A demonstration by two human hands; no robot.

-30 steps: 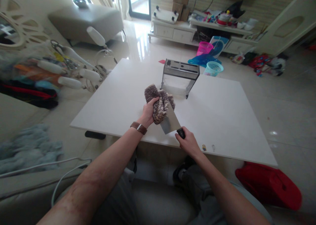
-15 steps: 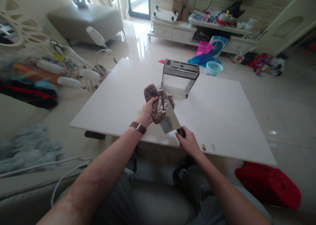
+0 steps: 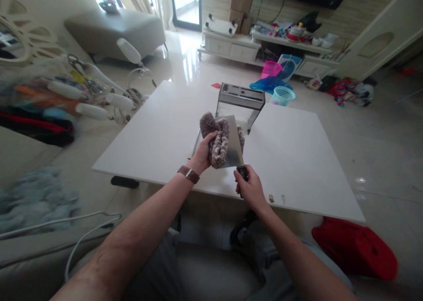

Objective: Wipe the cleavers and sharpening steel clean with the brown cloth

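Note:
My left hand (image 3: 204, 153) is closed on a folded, fluffy brown-and-cream cloth (image 3: 218, 149) above the white table (image 3: 142, 138). In my right hand (image 3: 250, 186) is the black handle of a broad-bladed cleaver (image 3: 234, 138). Its blade points up and away from me, lying against the cloth. Part of the cloth shows past the blade's right side, so the blade sits between its folds. Behind the cloth stands a knife rack (image 3: 242, 96) with a dark slotted top and clear sides. A thin, long item is partly hidden behind my left hand.
Two small stickers (image 3: 271, 198) are on the table's near edge. Beyond the table are a turquoise basket (image 3: 282, 96), a pink basket (image 3: 271, 69) and a low white cabinet (image 3: 228, 47). A white lamp (image 3: 128, 50) stands left, a red object (image 3: 355, 248) lies right.
The cleaver has turned more upright, and its blade tip now shows above the cloth. The cloth and my left hand have shifted slightly right. The view has tilted up a little.

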